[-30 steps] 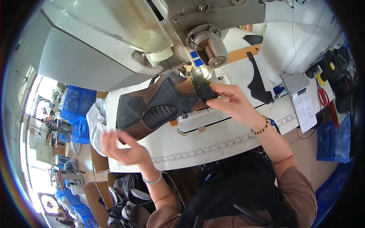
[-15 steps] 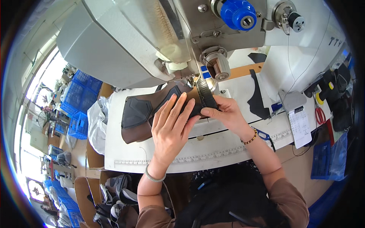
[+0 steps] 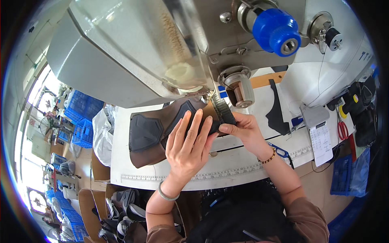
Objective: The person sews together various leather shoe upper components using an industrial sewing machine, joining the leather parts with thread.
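Note:
A brown and black shoe upper (image 3: 148, 131) lies on the white table of a sewing machine (image 3: 121, 56), its far part under the needle area. My left hand (image 3: 189, 142) rests flat on the upper with its fingers stretched out. At the upper's right end, my right hand (image 3: 245, 133) pinches the black gathered edge (image 3: 222, 111) between thumb and fingers. The metal parts of the machine head partly hide where the upper meets the needle.
A ruler strip (image 3: 219, 175) runs along the table's front edge. To the right are a black cut piece (image 3: 276, 109), blue thread snips (image 3: 279, 150), red-handled scissors (image 3: 343, 130) and a paper slip (image 3: 321, 143). Cardboard boxes (image 3: 87, 208) with shoe uppers stand below left; blue crates (image 3: 83, 131) are beyond.
The view has shifted closer to the machine head, which looks larger and lower. My hands keep nearly the same hold, and the upper's left part hangs a little nearer to me.

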`<action>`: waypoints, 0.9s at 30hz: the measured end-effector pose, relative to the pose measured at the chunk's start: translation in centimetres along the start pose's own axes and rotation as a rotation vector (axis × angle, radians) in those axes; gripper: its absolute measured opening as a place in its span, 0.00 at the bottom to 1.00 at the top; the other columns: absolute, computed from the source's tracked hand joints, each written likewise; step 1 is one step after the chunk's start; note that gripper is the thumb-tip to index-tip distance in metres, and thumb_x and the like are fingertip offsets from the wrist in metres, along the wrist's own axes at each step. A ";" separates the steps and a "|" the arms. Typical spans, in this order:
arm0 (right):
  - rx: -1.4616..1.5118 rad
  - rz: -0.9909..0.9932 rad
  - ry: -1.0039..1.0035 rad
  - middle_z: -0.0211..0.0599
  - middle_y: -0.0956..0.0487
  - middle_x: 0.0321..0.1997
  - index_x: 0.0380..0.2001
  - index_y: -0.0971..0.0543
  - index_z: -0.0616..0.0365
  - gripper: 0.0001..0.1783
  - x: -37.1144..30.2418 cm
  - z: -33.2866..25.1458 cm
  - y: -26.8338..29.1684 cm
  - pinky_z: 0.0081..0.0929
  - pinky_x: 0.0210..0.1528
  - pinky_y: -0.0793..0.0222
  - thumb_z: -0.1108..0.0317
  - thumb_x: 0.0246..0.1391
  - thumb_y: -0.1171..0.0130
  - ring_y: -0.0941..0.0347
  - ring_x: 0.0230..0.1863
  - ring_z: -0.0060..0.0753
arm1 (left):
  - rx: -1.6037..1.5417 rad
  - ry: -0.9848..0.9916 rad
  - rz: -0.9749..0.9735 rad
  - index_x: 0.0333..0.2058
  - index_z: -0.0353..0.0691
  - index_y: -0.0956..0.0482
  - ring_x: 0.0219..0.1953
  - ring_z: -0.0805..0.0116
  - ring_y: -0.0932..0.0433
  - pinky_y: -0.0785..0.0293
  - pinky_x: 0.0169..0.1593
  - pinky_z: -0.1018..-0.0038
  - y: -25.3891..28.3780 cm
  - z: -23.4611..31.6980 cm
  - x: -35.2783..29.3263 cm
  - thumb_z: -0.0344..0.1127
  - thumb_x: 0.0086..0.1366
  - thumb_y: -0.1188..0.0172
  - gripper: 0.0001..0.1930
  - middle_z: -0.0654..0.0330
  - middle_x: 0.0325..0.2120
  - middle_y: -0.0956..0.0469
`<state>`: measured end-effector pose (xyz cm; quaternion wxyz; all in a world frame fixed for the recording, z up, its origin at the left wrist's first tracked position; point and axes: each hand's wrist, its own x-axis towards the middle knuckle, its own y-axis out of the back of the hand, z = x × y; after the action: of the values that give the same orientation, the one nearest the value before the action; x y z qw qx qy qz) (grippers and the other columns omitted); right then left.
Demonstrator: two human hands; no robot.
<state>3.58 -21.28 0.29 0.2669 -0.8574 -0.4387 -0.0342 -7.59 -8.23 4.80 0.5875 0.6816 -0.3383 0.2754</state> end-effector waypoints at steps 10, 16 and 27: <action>-0.160 0.043 -0.016 0.26 0.22 0.34 0.39 0.24 0.65 0.12 -0.3 -0.9 -0.7 0.14 0.38 0.33 0.71 0.52 0.41 0.31 0.35 0.12 | 0.103 0.030 -0.107 0.52 0.39 0.30 0.57 0.56 0.38 0.49 0.60 0.53 -0.7 0.4 -2.2 0.47 0.48 0.33 0.33 0.54 0.53 0.35; -0.431 0.148 -0.048 0.23 0.24 0.27 0.33 0.23 0.65 0.11 -1.6 -0.7 -1.6 0.12 0.30 0.39 0.66 0.53 0.40 0.35 0.29 0.10 | 0.434 -0.176 -0.028 0.49 0.40 0.36 0.58 0.43 0.40 0.55 0.59 0.42 -3.9 -1.2 -5.2 0.50 0.40 0.31 0.39 0.40 0.54 0.38; -0.219 0.115 -0.055 0.18 0.30 0.22 0.28 0.25 0.63 0.11 -0.1 -1.9 -2.0 0.09 0.22 0.47 0.64 0.57 0.46 0.41 0.23 0.05 | 0.400 -0.207 0.210 0.50 0.45 0.35 0.47 0.59 0.26 0.38 0.53 0.63 -3.3 -2.2 -2.9 0.34 0.60 0.49 0.18 0.52 0.45 0.25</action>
<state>2.32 -21.37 2.70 0.1611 -0.9058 -0.3895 -0.0428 -6.73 -5.42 0.90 0.3710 0.7700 -0.4046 0.3252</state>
